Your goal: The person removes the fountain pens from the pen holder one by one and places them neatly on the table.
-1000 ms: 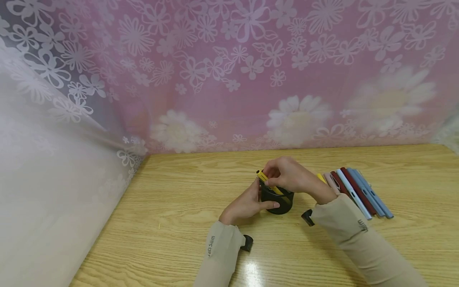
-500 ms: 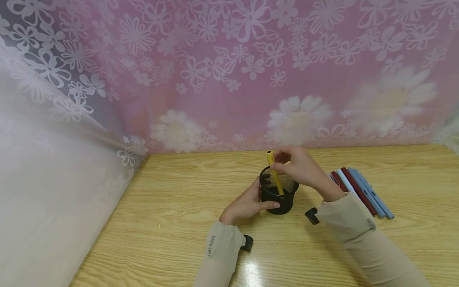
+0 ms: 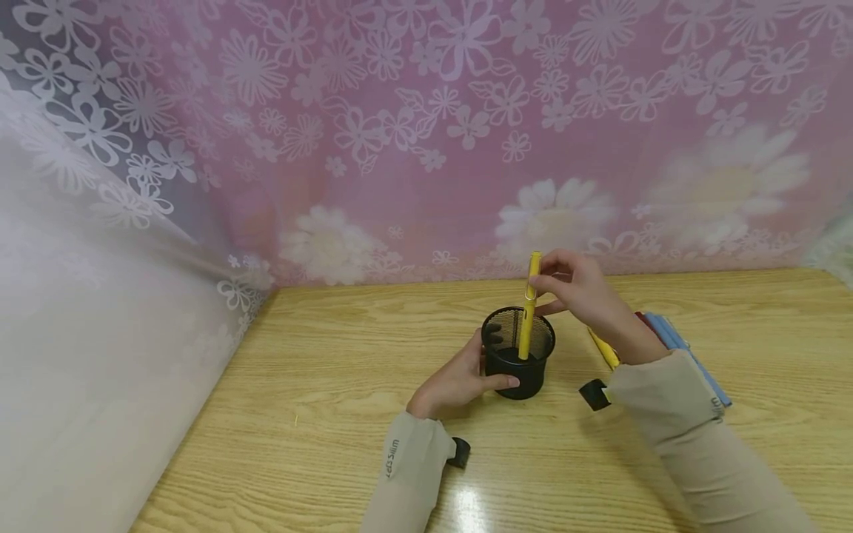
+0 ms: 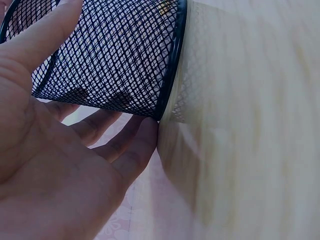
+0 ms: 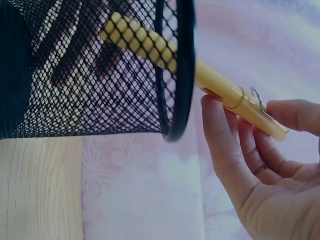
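A black mesh pen cup point(image 3: 518, 377) stands upright on the table, and my left hand point(image 3: 453, 381) holds it round its side, thumb in front and fingers behind. The left wrist view shows those fingers point(image 4: 135, 155) against the mesh of the cup point(image 4: 115, 55). My right hand point(image 3: 576, 289) pinches a yellow pen point(image 3: 529, 318) with a metal clip by its upper part. The pen is nearly upright, its lower end inside the cup's rim. In the right wrist view, thumb and fingers point(image 5: 225, 145) grip the clip end of the pen point(image 5: 225, 87).
Beside the right forearm lie another yellow pen point(image 3: 604, 349), blue pens point(image 3: 689, 355) and a dark red pen end point(image 3: 642, 317); the forearm covers part of this row. The wooden table point(image 3: 320, 370) meets a pink flowered cloth point(image 3: 400, 148) at the back.
My right hand has moved right and up, bringing the yellow pen from a steep tilt low in the cup to nearly upright and higher. The left hand and cup have stayed put.
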A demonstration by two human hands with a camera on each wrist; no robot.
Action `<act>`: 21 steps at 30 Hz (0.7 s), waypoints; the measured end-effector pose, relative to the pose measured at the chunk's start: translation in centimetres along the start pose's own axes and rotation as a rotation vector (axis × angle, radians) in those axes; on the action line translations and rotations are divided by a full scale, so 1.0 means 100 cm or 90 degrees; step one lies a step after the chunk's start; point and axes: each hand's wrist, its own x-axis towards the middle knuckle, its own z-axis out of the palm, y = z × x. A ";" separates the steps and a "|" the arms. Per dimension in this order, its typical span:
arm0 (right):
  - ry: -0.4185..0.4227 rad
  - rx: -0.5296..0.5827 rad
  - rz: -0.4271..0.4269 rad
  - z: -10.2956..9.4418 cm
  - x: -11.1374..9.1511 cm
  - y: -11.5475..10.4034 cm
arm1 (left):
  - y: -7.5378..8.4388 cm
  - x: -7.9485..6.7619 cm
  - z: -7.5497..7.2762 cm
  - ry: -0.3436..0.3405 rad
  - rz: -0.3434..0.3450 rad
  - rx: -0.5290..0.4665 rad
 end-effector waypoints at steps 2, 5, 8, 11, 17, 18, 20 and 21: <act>0.010 0.016 0.004 -0.003 0.000 0.001 | -0.001 0.000 0.000 -0.001 0.001 -0.010; 0.021 0.037 0.016 -0.009 0.000 0.003 | -0.002 0.000 0.000 0.000 0.000 -0.011; 0.023 0.046 0.022 -0.016 0.000 0.006 | -0.002 0.000 0.000 0.002 -0.002 -0.002; 0.022 0.055 0.029 -0.022 0.000 0.008 | 0.000 0.000 0.000 0.004 -0.005 0.007; 0.035 0.085 0.052 -0.034 -0.001 0.011 | 0.000 0.000 0.001 0.003 -0.002 0.010; 0.034 0.088 0.053 -0.037 -0.001 0.012 | -0.001 0.000 0.001 0.002 0.000 0.008; 0.034 0.087 0.054 -0.042 -0.001 0.014 | -0.001 0.000 0.001 0.002 0.004 0.009; 0.033 0.090 0.055 -0.045 -0.002 0.015 | -0.002 0.000 0.001 0.002 0.006 0.011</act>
